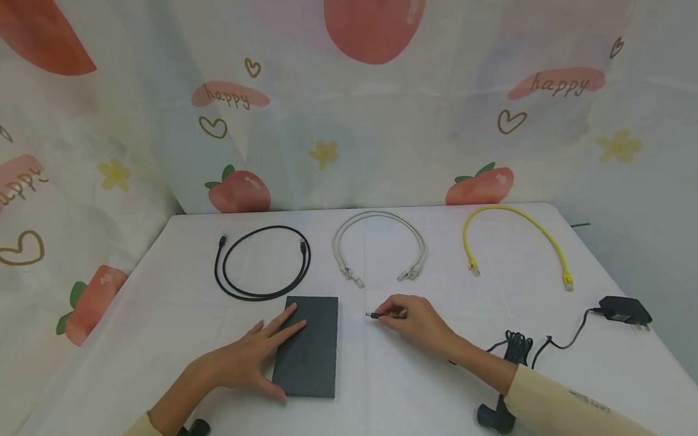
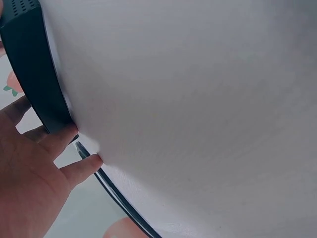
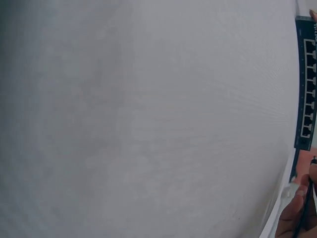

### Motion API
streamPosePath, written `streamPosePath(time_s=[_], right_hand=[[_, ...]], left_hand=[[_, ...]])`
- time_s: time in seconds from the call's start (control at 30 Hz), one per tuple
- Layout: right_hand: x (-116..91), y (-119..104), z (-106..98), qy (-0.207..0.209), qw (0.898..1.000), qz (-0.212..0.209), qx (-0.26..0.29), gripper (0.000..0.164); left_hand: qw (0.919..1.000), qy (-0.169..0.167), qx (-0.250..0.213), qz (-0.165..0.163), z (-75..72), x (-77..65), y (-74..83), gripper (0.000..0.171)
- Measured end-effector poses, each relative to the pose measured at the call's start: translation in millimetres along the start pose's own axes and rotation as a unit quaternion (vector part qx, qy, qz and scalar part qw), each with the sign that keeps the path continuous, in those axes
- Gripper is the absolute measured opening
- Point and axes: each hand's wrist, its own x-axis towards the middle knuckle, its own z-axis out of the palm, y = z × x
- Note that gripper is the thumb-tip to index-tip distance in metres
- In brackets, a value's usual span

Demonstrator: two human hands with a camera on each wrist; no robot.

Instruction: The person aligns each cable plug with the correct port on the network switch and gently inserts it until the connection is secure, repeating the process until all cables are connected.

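Note:
A dark network switch (image 1: 308, 357) lies on the white table, a row of ports facing right in the right wrist view. My left hand (image 1: 251, 360) rests on its left side, fingers spread and fairly straight, two fingertips on the top and the thumb at the near left corner. In the left wrist view, fingers (image 2: 62, 141) lie along the switch's side (image 2: 37, 69). My right hand (image 1: 417, 321) pinches a black barrel power plug (image 1: 373, 315) between thumb and fingers. Its tip points left at the switch's port side (image 3: 304, 84), a short gap away.
Behind lie a coiled black network cable (image 1: 262, 297), a grey network cable (image 1: 382, 214) and a yellow one (image 1: 515, 209). At the right, a black power adapter (image 1: 624, 310) sits near the table edge, its bundled cord (image 1: 518, 348) beside my right forearm. A patterned curtain (image 1: 382, 133) hangs behind.

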Motion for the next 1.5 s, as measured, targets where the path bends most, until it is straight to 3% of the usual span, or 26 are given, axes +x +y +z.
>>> streamPosePath(time_s=[0.43, 0.77, 1.03, 1.5], right_hand=[[21.1, -0.9, 3.3, -0.013, 0.998, -0.048, -0.024, 0.008], [34.3, -6.1, 10.8, -0.044, 0.998, -0.048, -0.013, 0.009], [43.2, -9.9, 19.6, -0.046, 0.996, -0.068, -0.024, 0.008], [51.2, -8.0, 25.6, -0.051, 0.996, -0.072, -0.01, 0.008]], left_hand=[[0.9999, -0.01, -0.007, -0.008, -0.6, 0.9, 0.0, 0.112], [0.9999, -0.008, -0.009, -0.01, 0.0, 0.4, 0.1, 0.112], [0.9992, 0.001, -0.031, -0.026, -1.4, -0.2, 2.1, 0.11], [0.9978, -0.001, -0.063, -0.02, -1.9, -0.5, 2.0, 0.11]])
